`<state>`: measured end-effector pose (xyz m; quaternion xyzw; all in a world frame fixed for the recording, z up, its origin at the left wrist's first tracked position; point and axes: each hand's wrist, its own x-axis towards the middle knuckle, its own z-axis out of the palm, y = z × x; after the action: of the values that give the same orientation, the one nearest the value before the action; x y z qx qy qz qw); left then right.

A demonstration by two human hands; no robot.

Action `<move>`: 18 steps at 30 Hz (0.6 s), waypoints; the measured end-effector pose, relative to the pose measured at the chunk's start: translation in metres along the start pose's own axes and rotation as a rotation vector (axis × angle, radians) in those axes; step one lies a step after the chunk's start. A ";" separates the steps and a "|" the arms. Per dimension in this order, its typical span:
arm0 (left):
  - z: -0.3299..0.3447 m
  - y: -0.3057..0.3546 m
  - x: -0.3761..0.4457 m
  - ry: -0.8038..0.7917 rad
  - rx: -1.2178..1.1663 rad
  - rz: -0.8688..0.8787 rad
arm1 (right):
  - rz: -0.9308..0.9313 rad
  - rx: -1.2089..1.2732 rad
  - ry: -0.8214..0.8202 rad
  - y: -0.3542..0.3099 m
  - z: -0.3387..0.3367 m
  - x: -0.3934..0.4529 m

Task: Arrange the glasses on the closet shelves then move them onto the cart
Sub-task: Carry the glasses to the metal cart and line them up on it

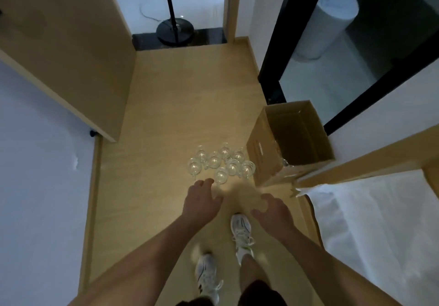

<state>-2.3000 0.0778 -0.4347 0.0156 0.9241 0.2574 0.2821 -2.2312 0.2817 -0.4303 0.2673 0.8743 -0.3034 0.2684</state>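
Several clear glasses (pixel 221 163) with handles stand clustered on the wooden floor (pixel 166 115), just left of an open cardboard box (pixel 289 144). My left hand (pixel 202 201) hangs above the floor just short of the nearest glass, fingers loosely curled and holding nothing. My right hand (pixel 273 210) is level with it to the right, also loosely curled and holding nothing. Both forearms reach forward over my two white sneakers (pixel 241 232). No closet shelf or cart shows.
A wooden door or panel (pixel 71 51) stands at the left. A black lamp stand (pixel 174 30) sits in the doorway ahead. A black-framed glass partition (pixel 356 51) is at the right. A white-sheeted bed (pixel 380 222) with a wooden frame fills the lower right.
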 end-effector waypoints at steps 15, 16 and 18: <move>0.140 -0.041 0.203 -0.121 -0.104 -0.330 | 0.194 0.078 -0.192 0.076 0.070 0.273; 0.154 -0.049 0.216 -0.121 -0.107 -0.344 | 0.199 0.088 -0.192 0.082 0.080 0.292; 0.184 -0.065 0.241 -0.125 -0.119 -0.371 | 0.211 0.096 -0.199 0.097 0.103 0.328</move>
<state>-2.3974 0.1494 -0.7201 -0.1556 0.8749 0.2539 0.3820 -2.3728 0.3769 -0.7446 0.3388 0.7951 -0.3401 0.3707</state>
